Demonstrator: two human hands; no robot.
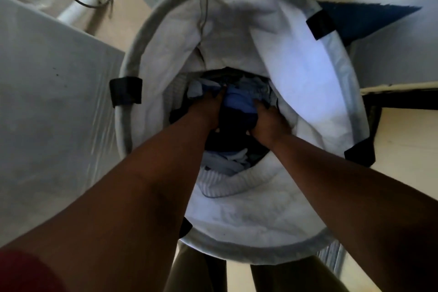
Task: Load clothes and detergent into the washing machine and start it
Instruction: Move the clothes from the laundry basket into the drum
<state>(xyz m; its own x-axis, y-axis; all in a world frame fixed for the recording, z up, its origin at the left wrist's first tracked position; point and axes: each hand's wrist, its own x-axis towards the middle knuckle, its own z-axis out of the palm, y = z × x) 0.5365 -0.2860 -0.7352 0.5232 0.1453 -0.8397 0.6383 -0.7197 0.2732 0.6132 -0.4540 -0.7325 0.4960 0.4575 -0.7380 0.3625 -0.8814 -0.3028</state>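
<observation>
head view: clothes [237, 106] sat bunched at the bottom of the laundry hamper [132, 59], mixed blues, darks and a ribbed white piece nearer me. i judged the load soft, limp and light per item, nothing fragile, but it would drape and shed stragglers if taken from the top layer only. best hold in my read was a deep scoop from both flanks, fingers under the mass, squeezing it inward.

left hand [208, 109] was down on the left side of the pile, fingers pointing away from me and dug into the fabric beside the blue garment. right hand [267, 123] was on the right side, fingers curled over the edge of the blue and dark pieces. both hands were touching cloth, with the bundle between them. left fingertips were partly buried, so i couldn't tell how tightly they closed; the right looked like a real grip.

hamper lining was white and slack, folded inward over the clothes on the far right, so it could snag on the way up. hamper rim had dark strap tabs at the sides. grey appliance top [47, 102] stood just left of the hamper, white hose [80, 2] behind it. i couldn't confirm from this view that it was the washing machine.
</observation>
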